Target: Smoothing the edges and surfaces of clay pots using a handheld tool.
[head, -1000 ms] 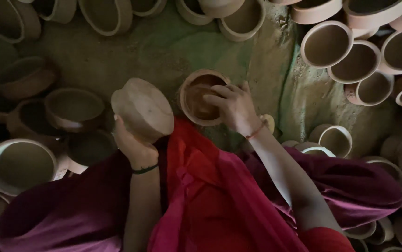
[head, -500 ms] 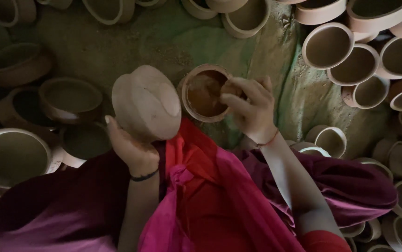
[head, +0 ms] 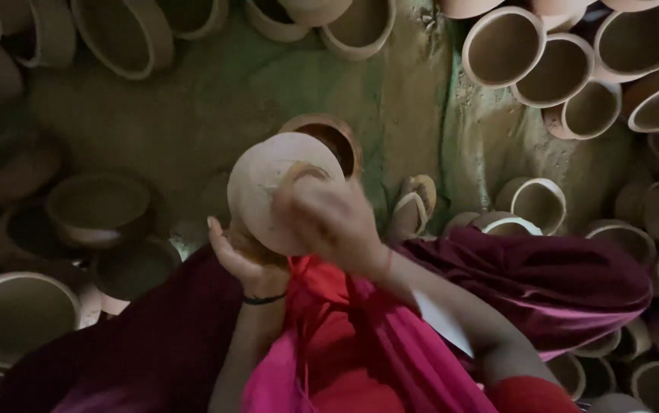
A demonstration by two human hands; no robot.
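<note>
Blurring right hand (head: 329, 222) — clay pot (head: 268, 183) half-hidden

Left hand (head: 241, 256) cupped upward, right hand (head: 329, 222) curled.

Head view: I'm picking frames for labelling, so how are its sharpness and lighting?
Head view: right hand is motion-blurred over the round clay pot; left hand beneath it is a little sharper; the pots at left sink into deep shadow, while those at upper right are lit and clear.

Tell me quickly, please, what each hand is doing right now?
Left hand: cupped under the upturned clay pot, holding it.
Right hand: pressed against the pot's rounded base; grip cannot be told.
</note>
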